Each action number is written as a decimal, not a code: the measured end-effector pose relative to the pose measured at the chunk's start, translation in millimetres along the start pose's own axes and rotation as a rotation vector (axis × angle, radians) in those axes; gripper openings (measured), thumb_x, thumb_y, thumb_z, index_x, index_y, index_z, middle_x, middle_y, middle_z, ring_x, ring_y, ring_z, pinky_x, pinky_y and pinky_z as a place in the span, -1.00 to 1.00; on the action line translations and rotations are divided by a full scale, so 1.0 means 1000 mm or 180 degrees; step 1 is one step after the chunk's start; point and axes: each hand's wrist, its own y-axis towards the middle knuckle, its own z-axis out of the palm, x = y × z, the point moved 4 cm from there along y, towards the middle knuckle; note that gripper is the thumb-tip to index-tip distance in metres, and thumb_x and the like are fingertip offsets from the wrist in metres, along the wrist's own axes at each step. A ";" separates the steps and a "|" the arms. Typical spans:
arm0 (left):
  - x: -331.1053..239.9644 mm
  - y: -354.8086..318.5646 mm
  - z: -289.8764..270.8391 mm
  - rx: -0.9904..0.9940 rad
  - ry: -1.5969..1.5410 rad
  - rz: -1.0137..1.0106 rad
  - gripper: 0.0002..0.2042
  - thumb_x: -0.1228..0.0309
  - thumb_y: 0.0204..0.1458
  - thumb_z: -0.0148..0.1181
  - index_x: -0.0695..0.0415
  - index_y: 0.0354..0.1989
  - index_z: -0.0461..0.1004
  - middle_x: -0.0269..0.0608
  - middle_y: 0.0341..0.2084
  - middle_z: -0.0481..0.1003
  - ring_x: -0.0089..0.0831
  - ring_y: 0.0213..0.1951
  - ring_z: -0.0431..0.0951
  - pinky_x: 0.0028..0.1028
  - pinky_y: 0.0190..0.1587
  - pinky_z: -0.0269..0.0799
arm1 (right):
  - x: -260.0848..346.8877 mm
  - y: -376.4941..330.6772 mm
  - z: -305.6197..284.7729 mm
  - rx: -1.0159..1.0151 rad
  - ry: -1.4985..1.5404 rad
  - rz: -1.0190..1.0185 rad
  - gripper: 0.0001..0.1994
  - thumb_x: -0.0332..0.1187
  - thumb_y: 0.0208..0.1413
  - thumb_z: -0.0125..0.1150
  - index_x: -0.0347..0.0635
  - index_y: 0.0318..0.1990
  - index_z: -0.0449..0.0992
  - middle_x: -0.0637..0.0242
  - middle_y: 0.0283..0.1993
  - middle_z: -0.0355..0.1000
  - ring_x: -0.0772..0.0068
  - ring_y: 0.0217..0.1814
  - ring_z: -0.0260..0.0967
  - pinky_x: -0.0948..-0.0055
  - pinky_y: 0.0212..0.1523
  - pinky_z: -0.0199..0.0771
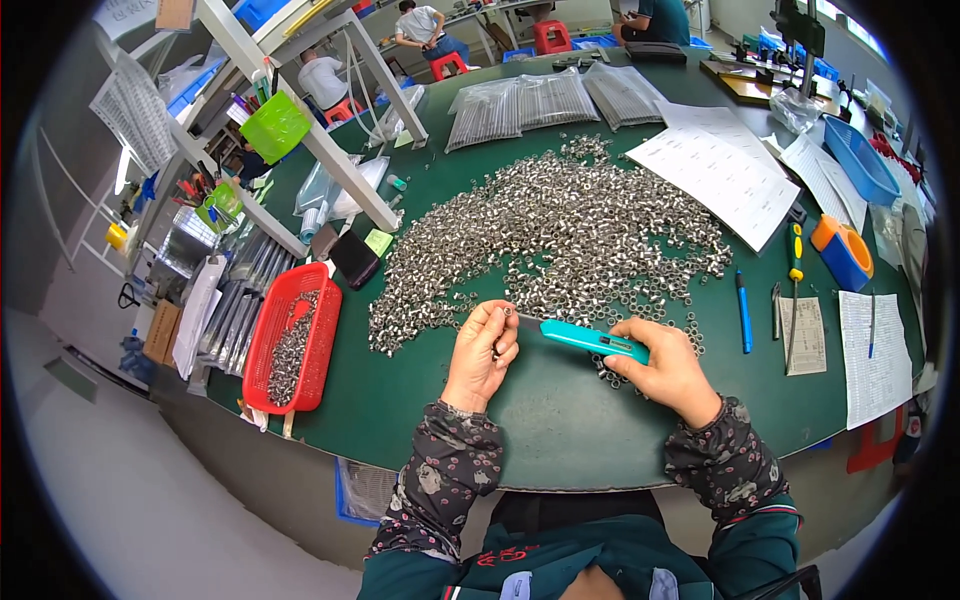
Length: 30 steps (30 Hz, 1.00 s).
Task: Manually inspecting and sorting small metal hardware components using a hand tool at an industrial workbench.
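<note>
My right hand [665, 365] grips a teal utility knife [592, 341], its blade out and pointing left. Between the thumb and fingers of my left hand [483, 352] is a small metal ring [508, 311], close to the blade's tip; whether the two touch I cannot tell. Just beyond both hands spreads a wide heap of small shiny metal rings [560, 225] on the green table [540, 440]. A few loose rings lie under and beside the knife.
At left stands a red basket [327, 350] partly filled with rings, near a dark phone [354, 259]. Paper sheets [715, 170], a blue pen [743, 312], a yellow-handled screwdriver [795, 262] and an orange-and-blue tape dispenser [843, 252] lie right. Bagged metal tubes [555, 100] lie at the back.
</note>
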 end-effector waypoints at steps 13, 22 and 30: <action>0.001 0.000 0.003 0.0283 -0.0133 0.0001 -0.94 0.48 0.12 -0.09 0.13 -0.29 0.32 -0.29 -0.47 0.36 -0.69 -0.66 0.14 -0.72 -0.70 0.02 | -0.007 -0.001 0.011 0.0207 0.0511 0.0367 -0.73 -0.22 -0.14 0.22 -0.14 -0.28 0.48 0.22 -0.53 0.43 0.23 -0.46 0.42 0.34 -0.43 0.35; 0.003 -0.001 -0.002 0.0356 -0.0079 -0.0049 -0.94 0.49 0.12 -0.09 0.15 -0.30 0.32 -0.29 -0.49 0.37 -0.70 -0.68 0.13 -0.72 -0.71 -0.01 | -0.006 -0.001 0.009 0.0054 0.0195 0.0186 -0.74 -0.22 -0.15 0.21 -0.12 -0.29 0.49 0.27 -0.47 0.44 0.22 -0.44 0.40 0.34 -0.42 0.35; 0.002 -0.003 -0.001 0.0121 -0.0321 -0.0239 -0.93 0.46 0.12 -0.07 0.16 -0.31 0.34 -0.34 -0.55 0.29 -0.72 -0.66 0.14 -0.72 -0.73 -0.01 | 0.015 -0.003 -0.004 -0.0901 -0.0528 -0.0846 -0.78 -0.33 -0.18 0.25 -0.13 -0.33 0.45 0.25 -0.53 0.33 0.18 -0.50 0.32 0.26 -0.51 0.28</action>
